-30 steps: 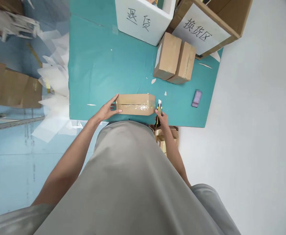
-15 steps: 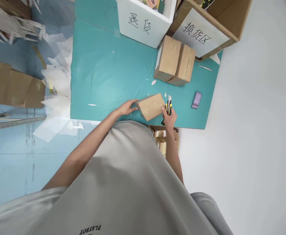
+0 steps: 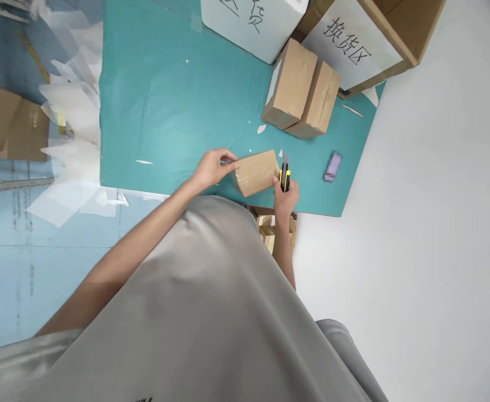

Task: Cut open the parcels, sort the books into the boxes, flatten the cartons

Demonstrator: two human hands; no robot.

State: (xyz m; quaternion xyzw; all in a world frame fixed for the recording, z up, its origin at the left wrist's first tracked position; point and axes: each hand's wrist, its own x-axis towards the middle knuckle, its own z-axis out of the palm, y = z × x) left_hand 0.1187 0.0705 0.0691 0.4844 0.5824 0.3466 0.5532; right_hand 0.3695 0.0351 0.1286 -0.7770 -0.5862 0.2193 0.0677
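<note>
A small taped cardboard box rests near the front edge of the teal table. My left hand grips its left end, with the thumb on the upper corner. In my right hand is a black and yellow utility knife, its blade out and pointing away from me. The thumb of that hand is at the right end of the box, and the blade stands beside the box.
Two cardboard boxes stand behind, against a large labelled carton. A white bin is beside it. A blurred purple item lies to the right on the teal table. Paper sheets hang at left; a carton of boxes sits below the edge.
My left hand has shifted from the side of the box up onto its left corner. The view has moved, so table and boxes appear slightly displaced. The knife stays in my right hand.
</note>
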